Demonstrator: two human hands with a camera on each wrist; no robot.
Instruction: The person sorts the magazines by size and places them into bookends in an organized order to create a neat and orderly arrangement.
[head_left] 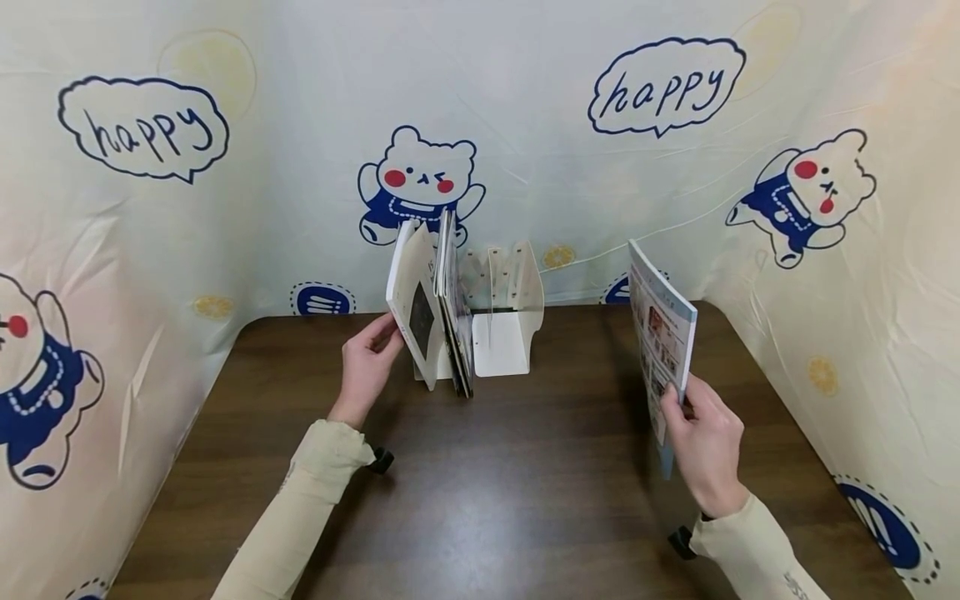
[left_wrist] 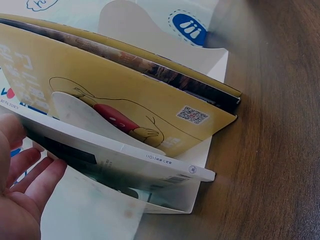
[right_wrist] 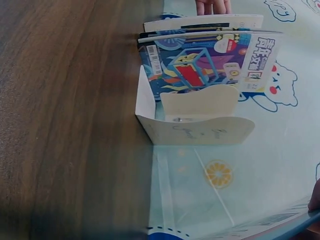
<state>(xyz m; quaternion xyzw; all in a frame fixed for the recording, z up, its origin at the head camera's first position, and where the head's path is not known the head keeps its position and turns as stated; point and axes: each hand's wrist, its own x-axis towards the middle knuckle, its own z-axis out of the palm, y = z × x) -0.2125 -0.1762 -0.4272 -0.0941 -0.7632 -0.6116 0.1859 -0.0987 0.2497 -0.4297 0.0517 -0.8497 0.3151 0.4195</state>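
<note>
My left hand [head_left: 365,367] touches the spine edge and outer cover of a white book [head_left: 417,312] with its fingers. That book stands tilted at the left end of a white book rack [head_left: 501,343]. Beside it are several thin magazines [head_left: 454,308], among them a yellow one [left_wrist: 130,100] and a colourful one [right_wrist: 200,62]. On the right, my right hand [head_left: 705,442] grips a magazine [head_left: 660,337] with a pale blue edge, thumb on its printed cover. It is held upright, well apart from the rack; only its edge [right_wrist: 285,230] shows in the right wrist view.
The rack stands near the far edge of the brown wooden table [head_left: 465,500], with thin white dividers [head_left: 517,279] in its right part. Behind and on both sides hangs a pale patterned cloth [head_left: 540,167] with bears and lettering.
</note>
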